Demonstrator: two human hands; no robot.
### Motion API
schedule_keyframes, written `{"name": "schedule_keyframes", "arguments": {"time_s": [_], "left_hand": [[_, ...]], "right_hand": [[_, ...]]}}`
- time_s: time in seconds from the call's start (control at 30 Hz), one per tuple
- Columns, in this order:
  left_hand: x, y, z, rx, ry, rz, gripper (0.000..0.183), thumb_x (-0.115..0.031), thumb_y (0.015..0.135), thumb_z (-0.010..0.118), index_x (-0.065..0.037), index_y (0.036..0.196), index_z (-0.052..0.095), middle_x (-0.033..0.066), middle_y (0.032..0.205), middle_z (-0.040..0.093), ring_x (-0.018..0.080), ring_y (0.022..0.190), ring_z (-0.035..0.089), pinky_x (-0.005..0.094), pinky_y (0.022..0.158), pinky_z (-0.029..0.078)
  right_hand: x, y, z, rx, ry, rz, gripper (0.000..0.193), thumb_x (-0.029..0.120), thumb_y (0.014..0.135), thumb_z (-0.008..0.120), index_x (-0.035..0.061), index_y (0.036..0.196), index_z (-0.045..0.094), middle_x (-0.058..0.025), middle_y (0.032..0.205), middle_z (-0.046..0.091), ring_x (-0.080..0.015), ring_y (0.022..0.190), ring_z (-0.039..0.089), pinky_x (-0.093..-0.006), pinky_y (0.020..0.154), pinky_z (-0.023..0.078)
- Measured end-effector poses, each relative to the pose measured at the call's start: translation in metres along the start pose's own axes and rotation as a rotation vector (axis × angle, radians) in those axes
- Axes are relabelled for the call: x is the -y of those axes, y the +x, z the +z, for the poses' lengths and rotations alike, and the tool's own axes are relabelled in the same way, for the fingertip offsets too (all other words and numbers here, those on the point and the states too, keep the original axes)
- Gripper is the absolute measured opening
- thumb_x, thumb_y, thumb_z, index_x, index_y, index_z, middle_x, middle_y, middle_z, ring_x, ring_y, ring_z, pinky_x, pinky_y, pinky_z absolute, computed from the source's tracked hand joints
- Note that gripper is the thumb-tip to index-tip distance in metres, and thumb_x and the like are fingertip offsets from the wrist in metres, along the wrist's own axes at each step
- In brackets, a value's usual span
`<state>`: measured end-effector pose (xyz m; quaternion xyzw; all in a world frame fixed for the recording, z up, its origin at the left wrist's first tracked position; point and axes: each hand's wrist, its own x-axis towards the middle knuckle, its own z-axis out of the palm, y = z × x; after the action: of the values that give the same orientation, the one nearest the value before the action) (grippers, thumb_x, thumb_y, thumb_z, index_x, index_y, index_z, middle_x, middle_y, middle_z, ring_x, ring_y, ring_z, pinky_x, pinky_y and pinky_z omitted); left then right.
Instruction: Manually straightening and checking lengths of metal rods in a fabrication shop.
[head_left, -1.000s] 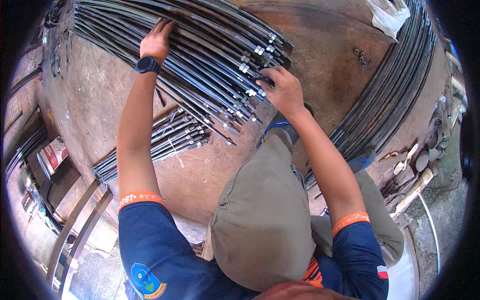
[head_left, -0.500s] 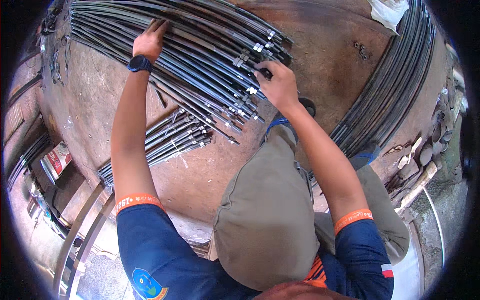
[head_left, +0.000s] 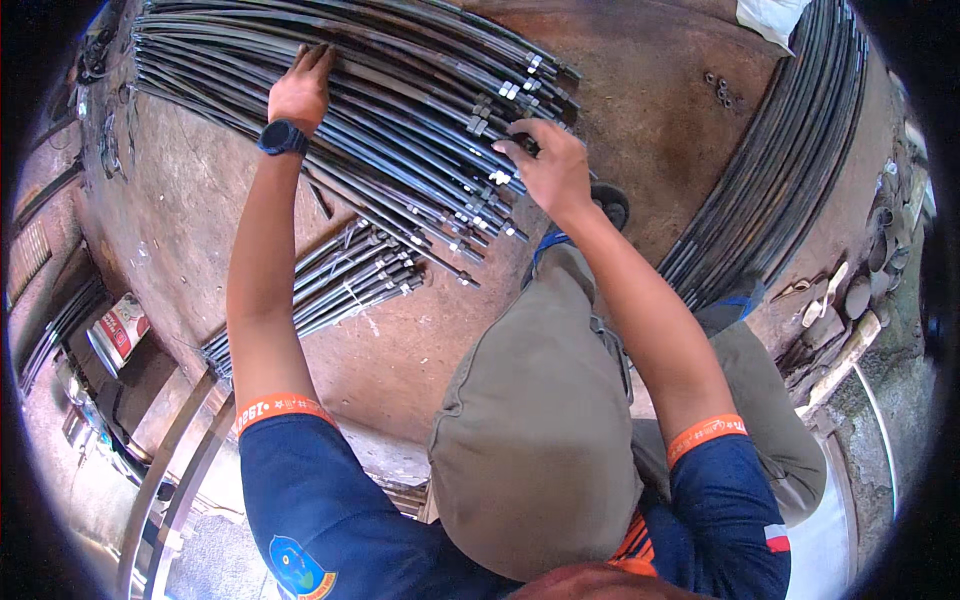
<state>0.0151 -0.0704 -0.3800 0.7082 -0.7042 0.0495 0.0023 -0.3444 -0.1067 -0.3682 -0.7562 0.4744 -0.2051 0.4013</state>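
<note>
Many dark metal rods (head_left: 400, 125) lie fanned across the brown floor (head_left: 640, 120), the left hand (head_left: 300, 97) laid over them, fingers extended, the right hand (head_left: 555, 172) curled narrowly near their nuts (head_left: 500, 178), its hold too obscured to tell.

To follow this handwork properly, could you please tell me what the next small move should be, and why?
Perhaps a small twist of the right hand, to test whether the dark piece it seems to pinch turns: thumb and forefinger curl around it, beside nuts on the metal rods, where the left hand rests and could steady them.
</note>
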Motion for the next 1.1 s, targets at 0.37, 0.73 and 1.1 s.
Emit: {"name": "schedule_keyframes", "arguments": {"time_s": [0.37,0.73,1.1], "left_hand": [[-0.110,0.006,-0.026,0.041,-0.395,0.449,0.031,-0.018,0.078,0.063,-0.009,0.107,0.061,0.0074,0.115,0.057,0.0274,0.105,0.053,0.0375,0.087,0.045],[-0.132,0.005,-0.036,0.005,-0.449,0.368,0.028,-0.012,0.082,0.057,-0.005,0.109,0.060,0.0124,0.115,0.058,0.0314,0.099,0.056,0.0377,0.082,0.048],[-0.287,0.052,-0.217,0.133,-0.543,0.285,0.038,-0.015,0.084,0.057,0.003,0.117,0.053,0.0245,0.113,0.056,0.0376,0.107,0.053,0.0376,0.089,0.042]], "right_hand": [[-0.004,-0.001,-0.006,0.043,0.060,0.103,0.030,0.024,0.071,0.072,0.0039,0.092,0.062,-0.0145,0.087,0.063,-0.0311,0.081,0.061,-0.0365,0.071,0.048],[-0.109,-0.149,-0.165,-0.241,-0.115,0.279,0.017,0.011,0.074,0.067,0.0021,0.088,0.063,-0.0146,0.085,0.064,-0.0281,0.080,0.063,-0.0332,0.068,0.049],[-0.234,-0.291,-0.234,-0.477,-0.153,0.939,0.033,0.028,0.075,0.064,0.0038,0.098,0.063,-0.0202,0.094,0.063,-0.0358,0.093,0.059,-0.0430,0.079,0.047]]}}
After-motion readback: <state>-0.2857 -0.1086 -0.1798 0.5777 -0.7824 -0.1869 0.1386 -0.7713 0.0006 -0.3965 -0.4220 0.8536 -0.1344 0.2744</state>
